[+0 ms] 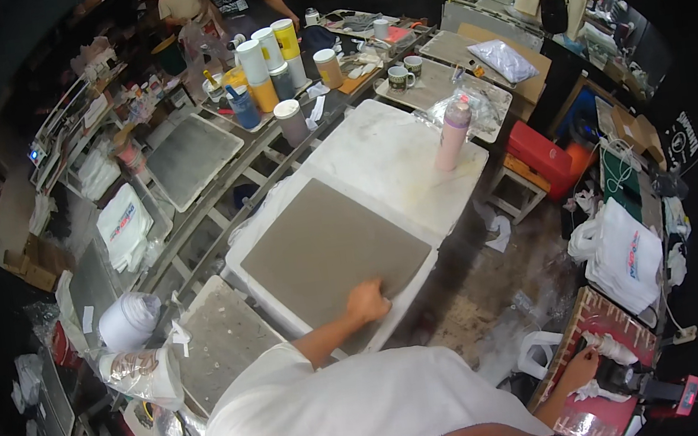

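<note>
My left hand [368, 301] is closed in a fist on the near right part of a flat grey-brown rectangular board [331, 251]. Whatever is under or inside its fingers is hidden. The board lies on a white padded platen [236, 258]. Off to the lower right, my right hand [587, 363] reaches over a red panel [644, 346] with a stained frame. Its fingers are bent at a white crumpled rag [613, 348] and appear closed on it. Beside the rag is a dark tool [630, 379] with a red-lit end.
A pink spray bottle [452, 135] stands on the white platen's far end. Tubs of ink [261, 85] and mugs [401, 77] crowd the table behind. White printed bags are stacked left [125, 226] and right [624, 258]. A red box [539, 155] sits on a stool. People stand at the back.
</note>
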{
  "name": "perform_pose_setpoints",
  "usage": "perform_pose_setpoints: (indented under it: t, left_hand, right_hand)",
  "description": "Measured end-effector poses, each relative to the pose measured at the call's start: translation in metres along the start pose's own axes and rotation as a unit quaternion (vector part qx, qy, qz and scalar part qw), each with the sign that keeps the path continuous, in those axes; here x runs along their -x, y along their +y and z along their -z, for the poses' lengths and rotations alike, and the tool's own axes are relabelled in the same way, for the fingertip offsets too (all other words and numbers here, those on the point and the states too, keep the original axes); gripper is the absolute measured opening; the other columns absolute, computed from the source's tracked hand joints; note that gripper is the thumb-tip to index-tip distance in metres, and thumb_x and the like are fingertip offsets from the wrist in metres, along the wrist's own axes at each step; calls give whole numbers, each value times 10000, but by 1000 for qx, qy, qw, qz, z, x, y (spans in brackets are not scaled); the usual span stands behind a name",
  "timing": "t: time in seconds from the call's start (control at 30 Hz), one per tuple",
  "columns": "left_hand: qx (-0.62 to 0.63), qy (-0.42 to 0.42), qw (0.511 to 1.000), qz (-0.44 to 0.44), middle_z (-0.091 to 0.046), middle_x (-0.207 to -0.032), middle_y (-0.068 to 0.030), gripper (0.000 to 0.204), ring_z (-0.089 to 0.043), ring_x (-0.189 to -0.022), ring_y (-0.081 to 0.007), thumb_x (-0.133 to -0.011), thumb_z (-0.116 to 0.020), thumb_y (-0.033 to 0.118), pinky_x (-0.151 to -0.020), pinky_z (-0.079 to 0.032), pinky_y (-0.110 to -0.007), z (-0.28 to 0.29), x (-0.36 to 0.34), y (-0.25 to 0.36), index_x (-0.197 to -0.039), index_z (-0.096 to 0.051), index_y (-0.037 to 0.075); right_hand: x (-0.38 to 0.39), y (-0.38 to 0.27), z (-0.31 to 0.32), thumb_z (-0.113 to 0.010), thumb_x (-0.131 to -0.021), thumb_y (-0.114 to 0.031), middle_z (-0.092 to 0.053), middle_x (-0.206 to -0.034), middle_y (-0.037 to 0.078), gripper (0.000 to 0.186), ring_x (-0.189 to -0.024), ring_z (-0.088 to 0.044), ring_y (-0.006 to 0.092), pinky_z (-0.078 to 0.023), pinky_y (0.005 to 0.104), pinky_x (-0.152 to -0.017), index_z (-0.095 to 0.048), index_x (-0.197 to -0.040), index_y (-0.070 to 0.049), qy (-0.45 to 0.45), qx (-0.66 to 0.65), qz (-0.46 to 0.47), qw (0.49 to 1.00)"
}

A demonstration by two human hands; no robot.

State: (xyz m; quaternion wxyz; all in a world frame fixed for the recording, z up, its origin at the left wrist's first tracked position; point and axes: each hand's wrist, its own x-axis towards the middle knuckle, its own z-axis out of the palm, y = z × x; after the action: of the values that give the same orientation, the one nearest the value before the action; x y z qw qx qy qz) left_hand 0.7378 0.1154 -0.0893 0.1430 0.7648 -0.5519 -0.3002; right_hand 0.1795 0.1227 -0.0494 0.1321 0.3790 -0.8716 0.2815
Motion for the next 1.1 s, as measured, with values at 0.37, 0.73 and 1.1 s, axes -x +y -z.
perform_pose_setpoints:
  t: [0.37, 0.73, 1.1]
  left_hand:
    - [-47, 138, 988, 46, -698, -974, -220, 382, -685, -926, -335, -702, -688, 262, -836, -533, -402, 210, -85, -140, -1011, -709, 38]
    - [-58, 121, 968, 213, -315, -1514, -225, 1064, -291, -1400, -405, -644, -740, 677, -1125, -255, -554, 114, -63, -154, -1462, -374, 103]
    - [51, 200, 938, 277, -498, -1371, -249, 1076, -465, -1284, -384, -558, -779, 712, -1050, -390, -453, 125, -57, -196, -1312, -528, -14]
  right_hand:
    - [-3, 0, -4, -528, -920, -349, -702, -954, 181, 391, -871, -667, 364, -520, 450, -770, -715, -981, -12, 4, -4, 32, 999]
    - [3, -21, 11, -526, -917, -377, -703, -991, 166, 412, -910, -668, 359, -521, 438, -795, -714, -1006, -21, -4, 13, -7, 1000]
    - [-2, 0, 2, -513, -933, -343, -694, -994, 181, 387, -903, -663, 367, -523, 449, -771, -700, -1044, -22, -8, 20, 3, 1000]
